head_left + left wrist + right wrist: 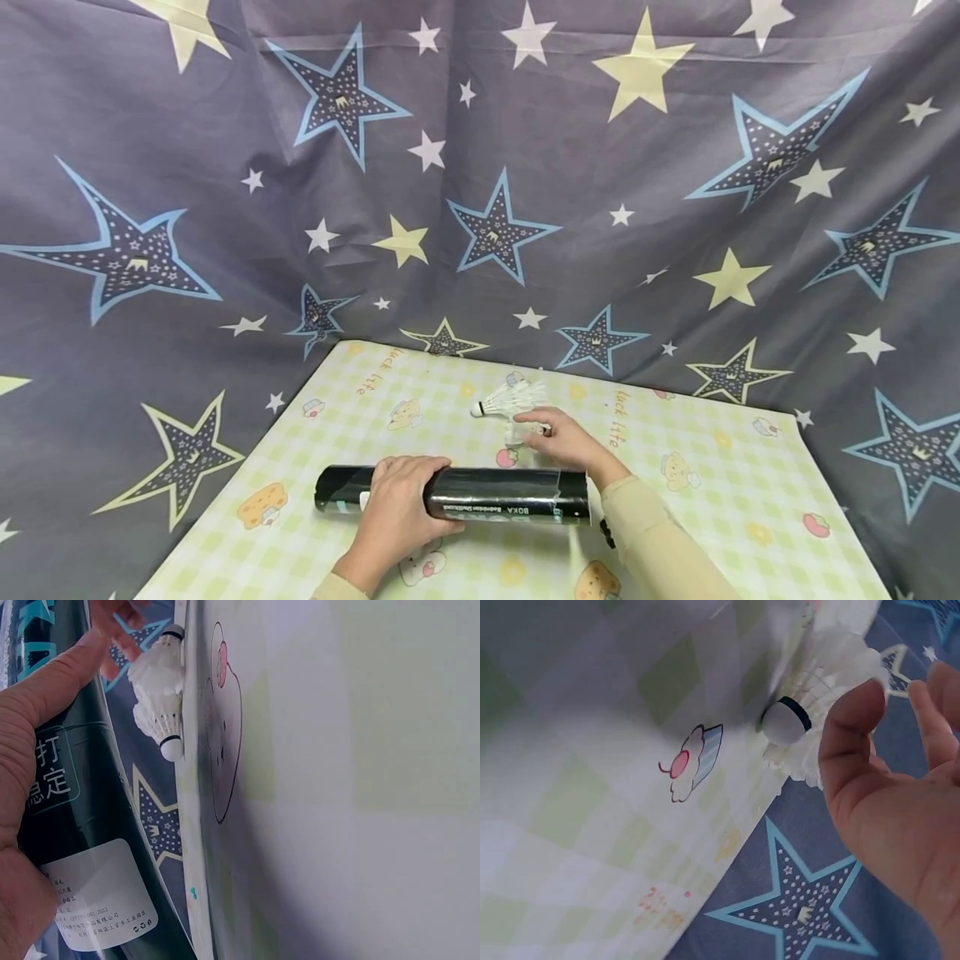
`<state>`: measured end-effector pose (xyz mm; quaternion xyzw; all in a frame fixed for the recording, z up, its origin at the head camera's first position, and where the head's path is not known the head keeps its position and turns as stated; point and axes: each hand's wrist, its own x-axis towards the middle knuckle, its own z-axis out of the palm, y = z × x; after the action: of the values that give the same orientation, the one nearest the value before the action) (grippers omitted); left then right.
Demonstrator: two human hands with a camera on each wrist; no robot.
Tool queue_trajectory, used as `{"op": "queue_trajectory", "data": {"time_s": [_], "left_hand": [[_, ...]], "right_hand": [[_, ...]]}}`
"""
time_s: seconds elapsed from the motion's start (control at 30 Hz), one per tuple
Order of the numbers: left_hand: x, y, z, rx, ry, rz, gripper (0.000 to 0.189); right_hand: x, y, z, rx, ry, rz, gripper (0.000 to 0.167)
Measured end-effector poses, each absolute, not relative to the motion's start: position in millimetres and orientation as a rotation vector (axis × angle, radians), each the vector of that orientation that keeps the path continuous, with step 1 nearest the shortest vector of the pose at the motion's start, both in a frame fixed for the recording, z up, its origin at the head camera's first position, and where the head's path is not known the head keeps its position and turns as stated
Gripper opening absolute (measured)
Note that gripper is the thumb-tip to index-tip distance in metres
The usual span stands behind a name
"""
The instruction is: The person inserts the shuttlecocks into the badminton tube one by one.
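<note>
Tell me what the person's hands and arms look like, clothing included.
The left hand and right hand wear no gloves. The right sleeve is plain pale beige and long; only a bit of the matching left sleeve shows. No lettering is visible on either.

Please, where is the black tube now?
In the head view, the tube is low, just left of centre, in the left hand, nearer the person than the shuttlecocks.

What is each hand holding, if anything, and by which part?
The left hand grips the tube around its body, just left of middle. The right hand, by the shuttlecocks, appears to hold nothing.
</note>
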<state>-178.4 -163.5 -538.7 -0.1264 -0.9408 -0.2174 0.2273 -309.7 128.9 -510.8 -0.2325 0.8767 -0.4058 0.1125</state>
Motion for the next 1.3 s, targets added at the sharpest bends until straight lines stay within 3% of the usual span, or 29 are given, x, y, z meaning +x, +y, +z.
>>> {"op": "queue_trajectory", "data": {"time_s": [0.17,0.37,0.63,1.0,1.3], "left_hand": [[-180,-160,-541,-0.359,-2.588,-0.618,0.087],[-181,-160,-541,-0.365,-2.559,-0.605,0.087],[-180,-160,-541,-0.357,-2.596,-0.615,0.088],[-180,-161,-544,-0.35,-2.59,-0.609,0.087],[-181,-160,-544,-0.351,-2.592,-0.582,0.089]], "right_hand": [[-313,126,-517,-0.759,2.76,-0.928,0.044],[-311,134,-514,-0.617,2.963,-0.663,0.049],[-299,181,-506,-0.341,3.105,-0.484,0.035],[-262,269,-520,-0.001,2.925,-0.901,0.018],[-230,283,-550,0.325,2.522,-1.43,0.036]]}}
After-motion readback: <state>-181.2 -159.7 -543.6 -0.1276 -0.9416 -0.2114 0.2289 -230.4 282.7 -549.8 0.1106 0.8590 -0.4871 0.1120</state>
